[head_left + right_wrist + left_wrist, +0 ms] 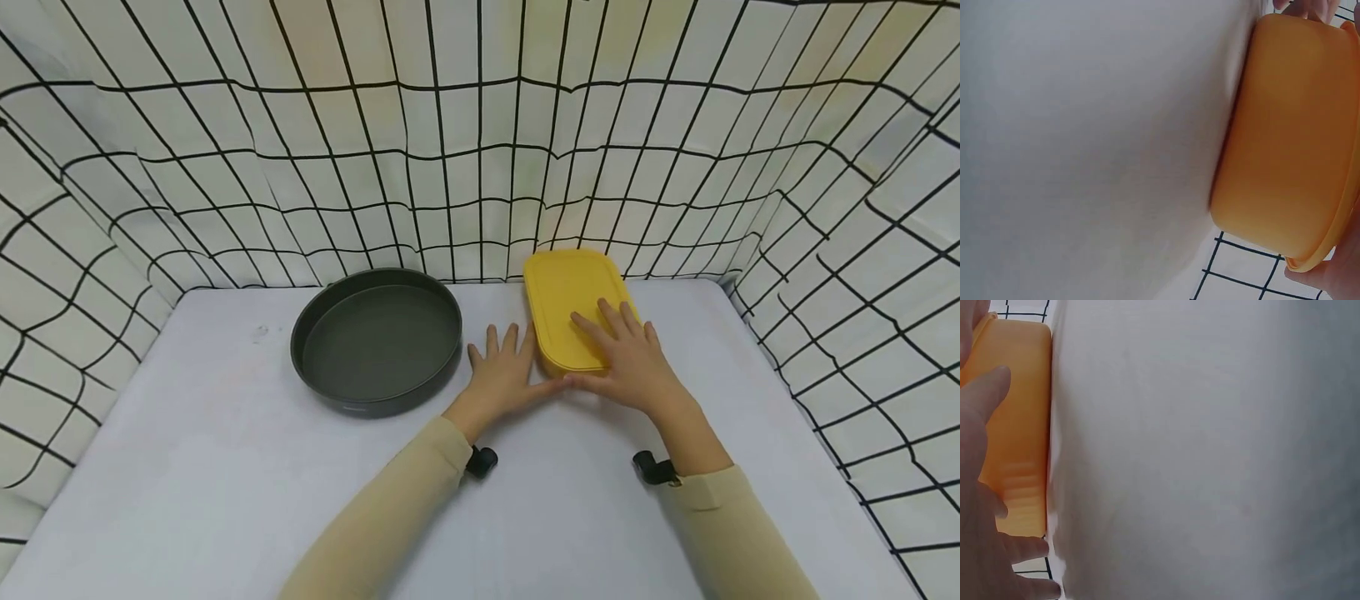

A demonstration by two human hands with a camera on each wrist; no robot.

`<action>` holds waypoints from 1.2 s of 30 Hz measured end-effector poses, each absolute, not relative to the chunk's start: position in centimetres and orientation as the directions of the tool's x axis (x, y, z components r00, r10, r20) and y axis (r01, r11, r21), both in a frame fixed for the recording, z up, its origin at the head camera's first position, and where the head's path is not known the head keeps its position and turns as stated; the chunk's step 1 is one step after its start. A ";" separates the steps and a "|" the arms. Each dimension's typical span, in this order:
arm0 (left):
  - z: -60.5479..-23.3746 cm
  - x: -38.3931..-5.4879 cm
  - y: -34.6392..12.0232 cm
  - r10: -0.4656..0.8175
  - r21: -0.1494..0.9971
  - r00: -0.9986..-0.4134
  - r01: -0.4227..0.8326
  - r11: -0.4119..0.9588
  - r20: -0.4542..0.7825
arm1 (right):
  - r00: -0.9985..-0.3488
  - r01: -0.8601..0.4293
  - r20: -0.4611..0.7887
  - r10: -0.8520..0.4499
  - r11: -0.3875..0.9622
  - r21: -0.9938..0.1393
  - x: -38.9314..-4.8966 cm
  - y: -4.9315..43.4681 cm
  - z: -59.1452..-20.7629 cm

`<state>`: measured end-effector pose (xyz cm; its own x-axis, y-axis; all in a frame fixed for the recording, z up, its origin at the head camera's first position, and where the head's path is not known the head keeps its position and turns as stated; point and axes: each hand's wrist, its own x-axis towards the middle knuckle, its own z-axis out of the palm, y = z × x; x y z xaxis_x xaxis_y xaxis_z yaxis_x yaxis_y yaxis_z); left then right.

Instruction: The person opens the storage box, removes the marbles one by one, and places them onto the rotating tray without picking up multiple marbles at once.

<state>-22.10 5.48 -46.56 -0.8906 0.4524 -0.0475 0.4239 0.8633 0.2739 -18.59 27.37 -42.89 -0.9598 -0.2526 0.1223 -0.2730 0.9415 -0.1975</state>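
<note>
A yellow lidded food container stands on the table near the back mesh, its lid on. My right hand rests across the lid's near right part with its fingers spread. Beside the container's near left corner is my left hand, fingers fanned out and thumb reaching toward the right thumb. The left wrist view has the left hand in front of the container's orange-yellow side. In the right wrist view, the container's side wall fills the right part, with part of a hand at the lower right corner.
A round dark grey baking pan lies left of the left hand. White cloth covers the table. Black wire mesh over white sheeting encloses the back and both sides.
</note>
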 end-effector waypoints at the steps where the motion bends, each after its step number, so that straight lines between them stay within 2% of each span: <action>1: -46.6 -22.2 5.5 0.449 0.276 -0.892 0.418 0.865 -0.056 | -0.960 -0.274 0.111 -0.256 0.942 -0.196 -18.6 27.3 -42.9; 12: -46.7 -22.7 5.4 0.431 0.320 -0.898 0.384 0.866 -0.086 | -0.968 -0.252 0.040 -0.248 0.954 -0.166 -18.8 27.3 -43.5; 24: -46.4 -22.8 5.3 0.428 0.361 -0.894 0.358 0.861 -0.134 | -0.969 -0.247 0.029 -0.245 0.964 -0.102 -18.8 27.1 -43.8; 31: -46.4 -22.8 5.3 0.437 0.381 -0.882 0.347 0.857 -0.179 | -0.968 -0.253 0.026 -0.251 0.961 -0.112 -18.9 27.2 -43.3; 36: -46.5 -22.9 5.3 0.436 0.384 -0.884 0.350 0.855 -0.166 | -0.959 -0.282 0.035 -0.280 0.950 -0.133 -19.1 27.3 -42.9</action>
<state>-22.92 5.34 -46.55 -0.8844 0.4363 -0.1659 0.3496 0.8546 0.3841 -19.14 27.29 -42.94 -0.9594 -0.2800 0.0349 -0.2821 0.9501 -0.1332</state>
